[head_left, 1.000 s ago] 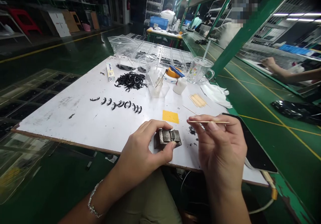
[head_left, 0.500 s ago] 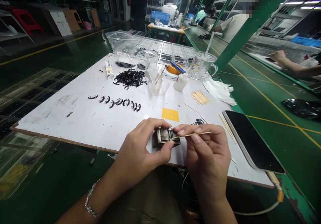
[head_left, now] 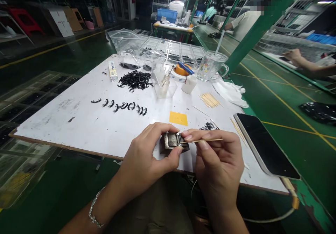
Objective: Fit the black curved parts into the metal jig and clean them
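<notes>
Holding steady — hands (head_left: 183,150) unmoved | toothpick (head_left: 207,140) still at metal block (head_left: 172,141)

- White worktop (head_left: 86,122)
- Dull grey metal block (head_left: 172,141)
- Pale tan wooden stick (head_left: 207,140)
- Yellow square sticker (head_left: 178,118)
- Black curved parts (head_left: 135,80)
- Black phone (head_left: 265,146)
- Green floor (head_left: 288,122) with yellow lines

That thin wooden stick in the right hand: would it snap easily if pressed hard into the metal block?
Probably. The wooden stick looks very thin and long, so it likely bends or snaps under side load. It seems very light, pinched by just the right hand fingertips. The metal block, held by the left hand, looks heavy and rigid.
</notes>
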Demonstrator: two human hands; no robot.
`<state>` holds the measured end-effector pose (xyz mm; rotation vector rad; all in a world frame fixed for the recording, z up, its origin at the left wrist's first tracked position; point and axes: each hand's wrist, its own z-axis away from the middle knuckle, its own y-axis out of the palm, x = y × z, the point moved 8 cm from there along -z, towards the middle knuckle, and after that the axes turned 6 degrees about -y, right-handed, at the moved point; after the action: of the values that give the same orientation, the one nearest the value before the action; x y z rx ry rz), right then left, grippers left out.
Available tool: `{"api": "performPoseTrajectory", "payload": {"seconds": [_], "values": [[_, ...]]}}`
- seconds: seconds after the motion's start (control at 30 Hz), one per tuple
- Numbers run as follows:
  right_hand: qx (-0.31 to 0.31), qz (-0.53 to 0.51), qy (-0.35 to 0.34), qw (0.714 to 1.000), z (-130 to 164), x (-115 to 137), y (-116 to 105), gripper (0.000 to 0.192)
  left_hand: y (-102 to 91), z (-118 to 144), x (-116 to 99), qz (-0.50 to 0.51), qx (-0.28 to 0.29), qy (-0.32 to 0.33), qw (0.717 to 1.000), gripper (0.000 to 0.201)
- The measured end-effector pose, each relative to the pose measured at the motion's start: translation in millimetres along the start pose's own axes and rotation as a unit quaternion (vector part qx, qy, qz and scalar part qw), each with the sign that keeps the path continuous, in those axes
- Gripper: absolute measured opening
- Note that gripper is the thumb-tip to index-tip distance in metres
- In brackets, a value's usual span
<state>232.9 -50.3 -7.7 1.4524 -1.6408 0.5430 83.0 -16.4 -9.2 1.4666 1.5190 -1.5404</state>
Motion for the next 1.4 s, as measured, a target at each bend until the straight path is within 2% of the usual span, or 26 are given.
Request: {"api": "performPoseTrajectory", "payload": {"seconds": [0.7, 0.77, 0.87, 0.93, 1.0, 1.03, 1.07, 1.1, 1.17, 1.23, 1.27, 1.33, 1.4], "values": [[-0.01, 0.017, -0.014, 1.0, -1, 4, 1, 0.016, 0.0, -1, 0, 0.002, 0.004, -0.002, 1.0, 0.026], [-0.043, 0.025, -0.021, 0.999, -2, 6, -3, 0.017, 0.3, -1, 1, -0.001, 0.004, -0.008, 1.0, 0.026], [-0.147, 0.045, -0.032, 0.988, -6, 12, -21, 0.018, 0.3, -2, 1, -0.002, 0.003, -0.011, 1.0, 0.025], [-0.182, 0.065, -0.052, 0.98, -12, 19, -32, 0.018, 0.1, -2, 1, -0.002, 0.003, -0.009, 1.0, 0.025], [-0.142, 0.129, -0.087, 0.978, -25, 29, -36, 0.017, 0.1, -2, 0, -0.002, 0.004, -0.005, 1.0, 0.025], [-0.102, 0.191, -0.111, 0.97, -32, 34, -36, 0.016, 0.1, -2, 0, -0.003, 0.004, -0.003, 1.0, 0.025], [-0.049, 0.272, -0.136, 0.951, -40, 39, -33, 0.015, 0.0, -1, 0, -0.003, 0.004, -0.001, 1.0, 0.025], [0.003, 0.364, -0.167, 0.916, -46, 42, -30, 0.014, -0.1, -1, 0, -0.002, 0.004, 0.001, 1.0, 0.024], [0.135, 0.537, -0.235, 0.799, -55, 39, -17, 0.014, -0.2, -1, 0, -0.002, 0.003, 0.002, 1.0, 0.024], [0.242, 0.632, -0.286, 0.678, -59, 27, -7, 0.016, -0.2, -1, 1, -0.003, 0.004, 0.003, 1.0, 0.024], [0.278, 0.66, -0.297, 0.632, -61, 20, -5, 0.017, -0.2, -1, 1, -0.003, 0.004, 0.003, 1.0, 0.024], [0.328, 0.694, -0.294, 0.569, -66, 6, -4, 0.019, -0.5, -2, 1, -0.005, 0.005, 0.005, 1.0, 0.024], [0.365, 0.714, -0.274, 0.531, -69, -9, -4, 0.02, -0.9, -2, 1, -0.007, 0.006, 0.006, 1.0, 0.023]]}}
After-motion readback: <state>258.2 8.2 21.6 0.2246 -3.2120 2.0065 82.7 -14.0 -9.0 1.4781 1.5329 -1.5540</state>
